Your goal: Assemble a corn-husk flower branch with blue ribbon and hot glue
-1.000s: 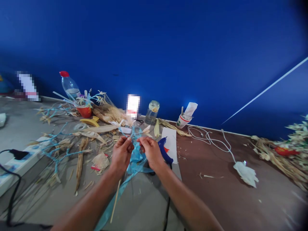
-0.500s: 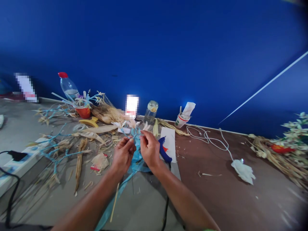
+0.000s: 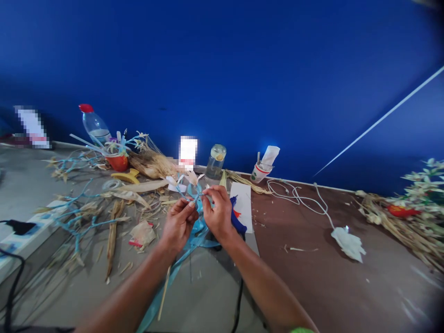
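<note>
Before me my left hand [image 3: 177, 224] pinches a thin, blue-wrapped flower stem [image 3: 196, 197] between thumb and fingers. My right hand [image 3: 219, 215] is closed on the same stem, just beside the left. Pale husk petals [image 3: 192, 177] stick up from the stem's top. A light-blue strip [image 3: 197, 227] of thin material hangs beneath my hands and trails toward the near edge. Partly hidden by my right hand, a blue glue gun [image 3: 237, 223] lies on white paper [image 3: 244, 199]. The exact grip at the fingertips is too small to make out.
Blue-wrapped branches [image 3: 78, 226], dry husks [image 3: 113, 238] and yellow tape dispenser [image 3: 125, 176] lie left. Along the wall stand a bottle [image 3: 94, 125], red cup [image 3: 117, 162], glass jar [image 3: 215, 162] and white cup [image 3: 261, 172]. A cable [image 3: 301, 200] and flower bundle [image 3: 391, 219] lie right.
My right hand's fingers have shifted slightly on the stem, while both hands stay close together around it. The whole view has moved a little.
</note>
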{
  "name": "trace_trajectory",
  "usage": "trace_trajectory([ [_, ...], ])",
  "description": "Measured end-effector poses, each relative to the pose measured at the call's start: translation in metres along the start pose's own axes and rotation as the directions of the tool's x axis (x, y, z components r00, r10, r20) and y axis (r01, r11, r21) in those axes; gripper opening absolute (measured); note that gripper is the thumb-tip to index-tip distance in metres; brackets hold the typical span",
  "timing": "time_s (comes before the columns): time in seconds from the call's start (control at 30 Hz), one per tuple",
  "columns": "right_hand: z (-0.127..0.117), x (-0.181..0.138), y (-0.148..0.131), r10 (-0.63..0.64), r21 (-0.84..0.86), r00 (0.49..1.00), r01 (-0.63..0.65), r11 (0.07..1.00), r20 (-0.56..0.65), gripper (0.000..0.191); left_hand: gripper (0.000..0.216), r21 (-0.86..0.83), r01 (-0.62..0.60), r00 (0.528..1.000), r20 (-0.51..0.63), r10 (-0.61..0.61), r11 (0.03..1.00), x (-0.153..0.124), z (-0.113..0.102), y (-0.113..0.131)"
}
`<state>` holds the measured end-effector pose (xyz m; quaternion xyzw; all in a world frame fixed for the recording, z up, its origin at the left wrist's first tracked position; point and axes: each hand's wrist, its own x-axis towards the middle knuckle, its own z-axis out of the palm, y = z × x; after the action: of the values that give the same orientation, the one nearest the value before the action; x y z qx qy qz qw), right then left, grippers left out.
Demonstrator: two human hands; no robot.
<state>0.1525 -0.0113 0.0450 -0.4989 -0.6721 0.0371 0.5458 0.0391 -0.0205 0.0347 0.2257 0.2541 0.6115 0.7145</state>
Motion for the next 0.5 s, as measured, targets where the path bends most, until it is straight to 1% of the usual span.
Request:
trace_trajectory([
  [0.17, 0.0013, 0.0002, -0.0046, 0.113, 0.12, 0.994, -0.112, 0.987, 0.0, 0.009, 0.018, 0.015, -0.027, 1.0, 0.011, 0.027, 1.0, 0.0021, -0.0008, -0.0033],
  [0.3, 0.0009, 0.003, -0.0075, 0.191, 0.168, 0.981, -0.191, 0.967, 0.019, 0.013, 0.019, 0.039, -0.044, 0.999, -0.015, 0.044, 0.998, 0.0036, -0.0006, -0.0042],
  [0.37, -0.0007, 0.0052, -0.0078, 0.19, 0.197, 0.981, -0.196, 0.961, 0.048, 0.012, 0.019, 0.051, -0.058, 0.998, -0.023, 0.059, 0.997, 0.0041, -0.0013, -0.0036],
  [0.43, -0.0038, 0.0076, -0.0071, 0.157, 0.234, 0.985, -0.17, 0.957, 0.074, 0.013, 0.018, 0.052, -0.073, 0.997, -0.021, 0.074, 0.996, 0.0052, -0.003, -0.0023],
  [0.5, -0.0084, 0.0095, -0.0064, 0.135, 0.258, 0.99, -0.143, 0.955, 0.049, 0.017, 0.017, 0.04, -0.088, 0.996, -0.024, 0.089, 0.995, 0.007, -0.0053, -0.0007],
])
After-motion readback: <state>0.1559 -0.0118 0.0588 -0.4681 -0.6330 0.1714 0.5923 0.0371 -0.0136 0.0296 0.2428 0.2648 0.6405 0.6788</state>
